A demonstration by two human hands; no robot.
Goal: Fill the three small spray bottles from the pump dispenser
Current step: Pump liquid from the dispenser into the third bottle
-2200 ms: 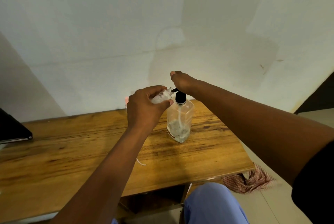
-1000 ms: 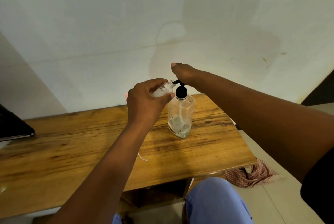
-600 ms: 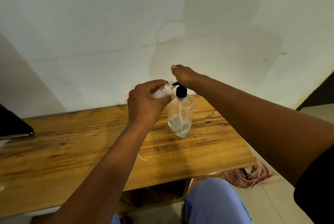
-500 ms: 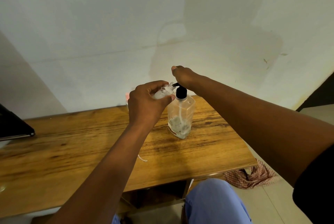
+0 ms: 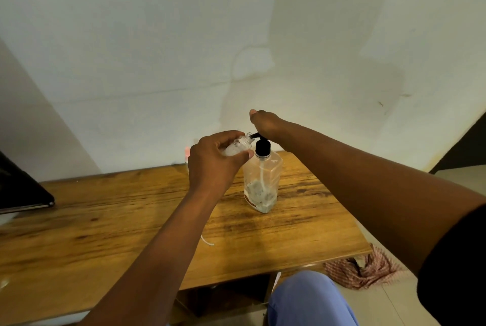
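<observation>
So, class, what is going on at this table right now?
A person is filling a small spray bottle from a pump dispenser that stands on the wooden table. The left hand grips the small bottle, tilted with its open mouth at the black spout. The right hand rests on the pump head. The dispenser holds only a little liquid at the bottom. A checked cloth lies on the floor beside the table.
</observation>
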